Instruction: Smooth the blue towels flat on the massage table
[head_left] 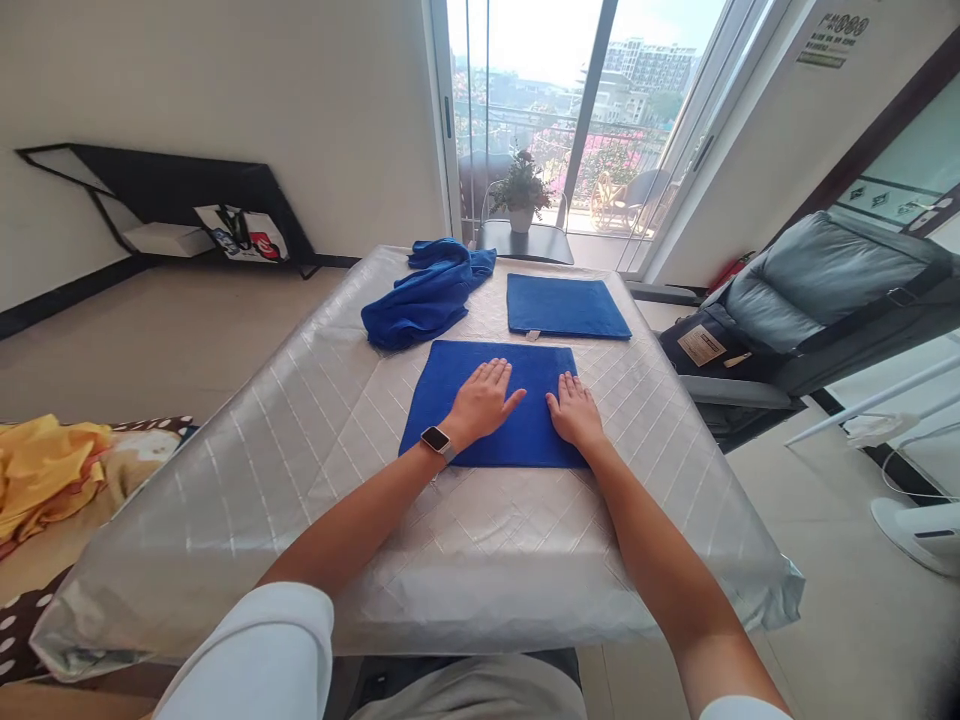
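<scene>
A blue towel [442, 385] lies flat in a rectangle in front of me on the table with a silvery quilted cover [315, 480]. My left hand [484, 402], with a watch [436, 440] on its wrist, rests palm down on the middle of the towel, fingers stretched out. On the towel's right edge lies my right hand [576, 410], also flat with the fingers extended. Neither hand grips anything. Beyond, at the right, is a second blue towel [568, 306], folded flat with a small white tag. A crumpled blue towel [427, 295] sits at the far left.
A potted plant [521, 190] stands on a chair [525, 243] behind the table's far edge. To the right is a grey padded armchair [802, 290]. Yellow cloth [52, 475] lies at the left, below the table edge. A black frame [187, 195] leans against the wall.
</scene>
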